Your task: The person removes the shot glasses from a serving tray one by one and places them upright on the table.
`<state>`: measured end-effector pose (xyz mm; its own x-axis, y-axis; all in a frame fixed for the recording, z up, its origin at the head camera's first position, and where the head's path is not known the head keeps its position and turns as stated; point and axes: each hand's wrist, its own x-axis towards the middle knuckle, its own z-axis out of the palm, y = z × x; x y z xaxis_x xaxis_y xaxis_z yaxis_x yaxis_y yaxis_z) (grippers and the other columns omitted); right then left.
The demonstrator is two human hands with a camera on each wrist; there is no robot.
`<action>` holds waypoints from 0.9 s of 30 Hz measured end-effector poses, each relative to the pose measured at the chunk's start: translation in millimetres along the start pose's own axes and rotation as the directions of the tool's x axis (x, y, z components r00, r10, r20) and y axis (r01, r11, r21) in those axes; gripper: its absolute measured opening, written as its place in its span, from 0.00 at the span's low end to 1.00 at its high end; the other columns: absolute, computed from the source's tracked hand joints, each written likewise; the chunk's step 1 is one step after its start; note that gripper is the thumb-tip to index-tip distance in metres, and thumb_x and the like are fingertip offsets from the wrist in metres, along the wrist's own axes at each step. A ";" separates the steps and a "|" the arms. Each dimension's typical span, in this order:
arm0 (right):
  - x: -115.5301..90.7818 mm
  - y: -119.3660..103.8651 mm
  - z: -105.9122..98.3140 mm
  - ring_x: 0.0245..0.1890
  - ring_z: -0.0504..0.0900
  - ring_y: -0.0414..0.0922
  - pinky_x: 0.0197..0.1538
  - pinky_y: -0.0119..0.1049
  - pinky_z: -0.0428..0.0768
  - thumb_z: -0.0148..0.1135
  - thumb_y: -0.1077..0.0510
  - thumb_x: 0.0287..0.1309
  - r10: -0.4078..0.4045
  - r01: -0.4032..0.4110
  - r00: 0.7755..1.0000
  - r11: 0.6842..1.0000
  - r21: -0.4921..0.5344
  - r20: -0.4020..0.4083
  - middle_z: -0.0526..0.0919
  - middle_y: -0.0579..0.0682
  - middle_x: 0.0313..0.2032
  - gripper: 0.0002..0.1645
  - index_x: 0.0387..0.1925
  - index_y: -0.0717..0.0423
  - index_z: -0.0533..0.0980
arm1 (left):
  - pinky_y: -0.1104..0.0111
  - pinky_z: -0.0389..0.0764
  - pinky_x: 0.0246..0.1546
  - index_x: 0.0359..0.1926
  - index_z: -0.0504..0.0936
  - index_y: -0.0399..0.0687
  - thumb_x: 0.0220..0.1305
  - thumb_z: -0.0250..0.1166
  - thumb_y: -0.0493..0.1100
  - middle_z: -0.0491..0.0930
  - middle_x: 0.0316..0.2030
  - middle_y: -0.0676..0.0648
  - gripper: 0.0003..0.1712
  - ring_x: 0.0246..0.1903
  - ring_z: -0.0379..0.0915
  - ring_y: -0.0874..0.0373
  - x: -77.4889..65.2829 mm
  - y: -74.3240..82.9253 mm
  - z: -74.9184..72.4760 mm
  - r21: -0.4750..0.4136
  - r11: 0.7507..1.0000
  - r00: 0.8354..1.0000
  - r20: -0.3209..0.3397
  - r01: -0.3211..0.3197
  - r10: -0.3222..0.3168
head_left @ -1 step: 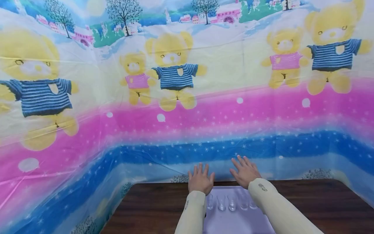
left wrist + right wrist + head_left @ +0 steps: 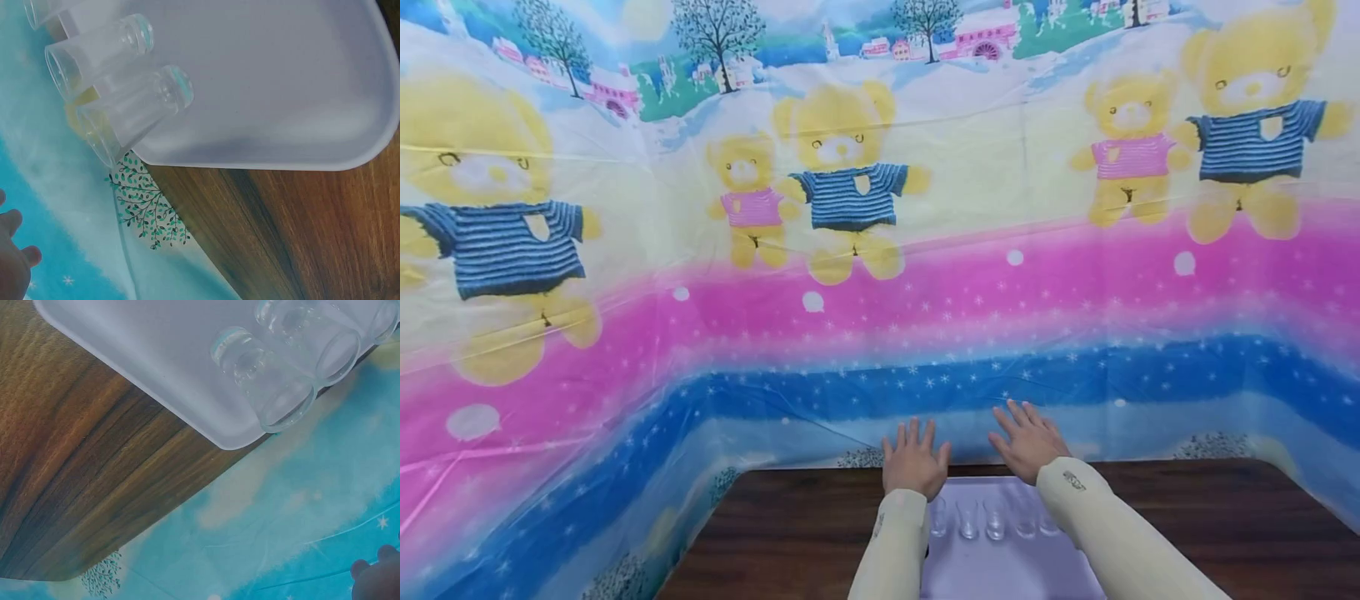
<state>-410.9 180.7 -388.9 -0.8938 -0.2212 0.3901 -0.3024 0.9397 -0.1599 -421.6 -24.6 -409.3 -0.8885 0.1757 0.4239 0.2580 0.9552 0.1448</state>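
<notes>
Both hands are held out with fingers spread and hold nothing. The left hand (image 2: 916, 465) is over the far left corner of a pale purple tray (image 2: 992, 571); its fingertips also show in the left wrist view. Over the far right part of the tray is the right hand (image 2: 1032, 443), partly seen in the right wrist view. Between the forearms, several clear glasses (image 2: 995, 522) stand upright in a row along the tray's far side. Two glasses (image 2: 140, 103) are plain in the left wrist view, and an end glass (image 2: 262, 378) in the right wrist view.
The tray lies on a dark brown wooden table (image 2: 775, 525). Behind the table's far edge hangs a printed cloth (image 2: 865, 325) with bears and snowflakes, which also runs down both sides. Cream sleeves (image 2: 891, 546) cover the forearms and hide part of the tray.
</notes>
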 end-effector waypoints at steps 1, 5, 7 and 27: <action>-1.2 -0.5 0.3 0.68 0.49 0.62 0.64 0.62 0.48 0.35 0.36 0.69 0.000 0.000 1.000 1.000 -0.003 0.003 0.54 0.62 0.69 0.39 0.69 0.56 0.58 | 0.45 0.48 0.64 0.71 0.59 0.56 0.71 0.39 0.63 0.57 0.69 0.44 0.33 0.68 0.49 0.44 -1.2 0.2 -0.6 -0.001 1.000 1.000 0.006 -0.002 0.002; -5.9 -3.3 1.7 0.69 0.48 0.61 0.64 0.61 0.48 0.35 0.36 0.69 0.007 -0.006 1.000 1.000 -0.011 0.020 0.54 0.62 0.69 0.38 0.70 0.55 0.57 | 0.45 0.48 0.63 0.71 0.58 0.56 0.71 0.39 0.63 0.56 0.69 0.44 0.33 0.68 0.49 0.45 -5.2 -0.1 -3.1 0.005 1.000 0.999 0.032 -0.005 0.005; -7.9 -5.5 1.2 0.69 0.48 0.61 0.64 0.61 0.48 0.37 0.38 0.69 0.011 -0.011 1.000 1.000 -0.004 0.026 0.54 0.61 0.70 0.37 0.70 0.55 0.57 | 0.45 0.48 0.63 0.71 0.58 0.56 0.71 0.39 0.63 0.56 0.69 0.44 0.33 0.68 0.49 0.45 -6.7 -0.4 -5.4 0.006 1.000 0.999 0.041 -0.009 0.009; -35.4 28.5 11.5 0.50 0.75 0.59 0.52 0.56 0.71 0.56 0.52 0.63 0.085 -0.127 0.977 0.967 0.220 0.194 0.78 0.60 0.47 0.24 0.54 0.66 0.73 | 0.51 0.74 0.41 0.57 0.69 0.32 0.70 0.52 0.42 0.75 0.46 0.36 0.21 0.44 0.74 0.44 -14.2 -77.5 -1.6 -0.501 0.854 0.964 0.267 0.140 -0.002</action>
<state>-391.7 212.2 -417.7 -0.9633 -0.1873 0.1920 -0.2516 0.8794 -0.4042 -428.4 -101.5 -425.1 -0.9580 0.2313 0.1697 0.2859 0.7214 0.6308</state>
